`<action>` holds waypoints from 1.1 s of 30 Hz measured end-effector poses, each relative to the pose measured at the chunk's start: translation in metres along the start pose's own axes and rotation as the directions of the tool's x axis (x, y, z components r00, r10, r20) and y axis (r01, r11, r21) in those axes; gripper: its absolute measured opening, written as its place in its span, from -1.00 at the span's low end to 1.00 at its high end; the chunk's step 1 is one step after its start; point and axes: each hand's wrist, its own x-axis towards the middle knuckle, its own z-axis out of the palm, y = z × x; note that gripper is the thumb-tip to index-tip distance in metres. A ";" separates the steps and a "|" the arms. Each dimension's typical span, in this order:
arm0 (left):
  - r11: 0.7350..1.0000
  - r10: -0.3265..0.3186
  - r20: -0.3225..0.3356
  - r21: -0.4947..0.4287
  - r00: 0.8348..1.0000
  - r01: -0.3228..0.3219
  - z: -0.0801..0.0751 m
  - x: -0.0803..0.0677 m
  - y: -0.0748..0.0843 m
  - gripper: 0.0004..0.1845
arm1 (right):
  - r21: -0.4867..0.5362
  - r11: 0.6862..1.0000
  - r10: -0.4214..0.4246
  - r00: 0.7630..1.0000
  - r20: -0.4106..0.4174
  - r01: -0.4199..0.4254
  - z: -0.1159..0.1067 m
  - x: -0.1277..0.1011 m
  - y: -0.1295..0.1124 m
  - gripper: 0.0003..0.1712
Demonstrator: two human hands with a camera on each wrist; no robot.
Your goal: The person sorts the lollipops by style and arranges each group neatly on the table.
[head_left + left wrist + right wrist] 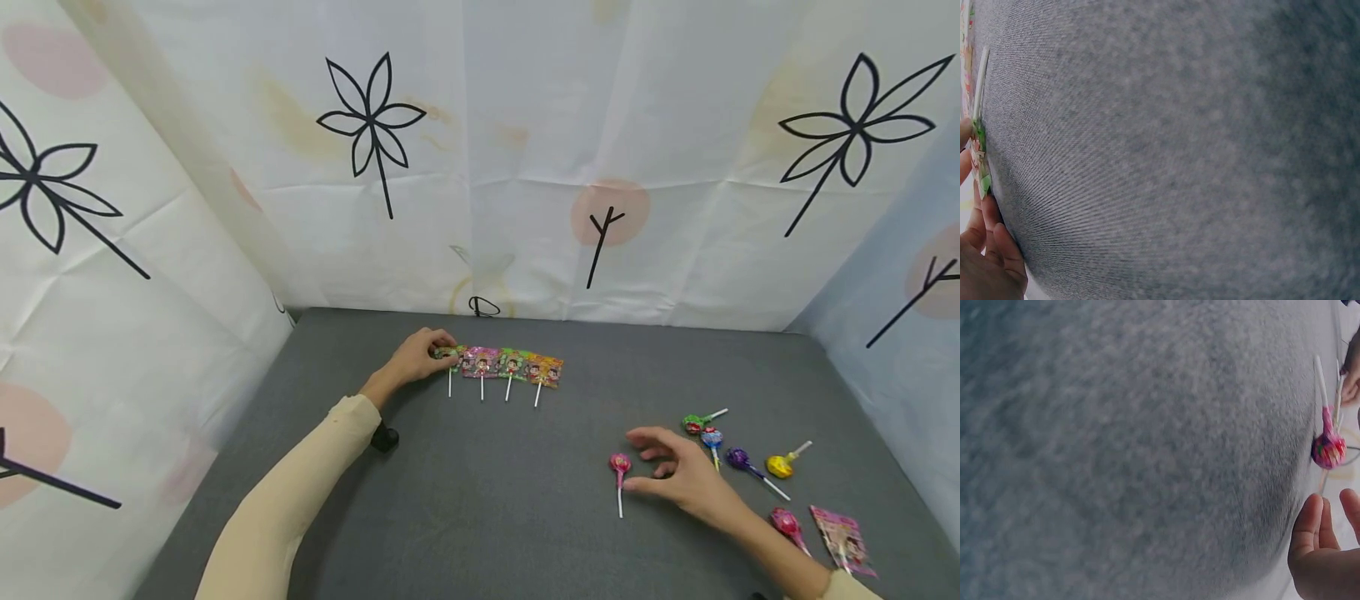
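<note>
Hands are working two lollipop groups on the grey mat

The left hand (417, 357) is pinching the leftmost flat packet lollipop (448, 356) in a row of four (504, 365) lying near the back wall; their sticks are pointing toward the person, long axes running front to back. The right hand (678, 475) is hovering with fingers spread and loosely bent, holding nothing, just beside the pink round lollipop (619, 464), whose stick is also pointing toward the person. Other round lollipops (738, 457) are lying to its right at varied angles. A nudge from the pinching fingers is likely to skew the tidy row; the spread fingers could be brushing the round lollipop's head and rolling it sideways
</note>
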 end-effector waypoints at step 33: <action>1.000 0.006 0.001 -0.015 1.000 -0.006 0.000 -0.001 -0.001 -0.69 | 0.112 0.992 0.051 0.999 -0.007 -0.050 0.010 0.008 -0.002 -0.71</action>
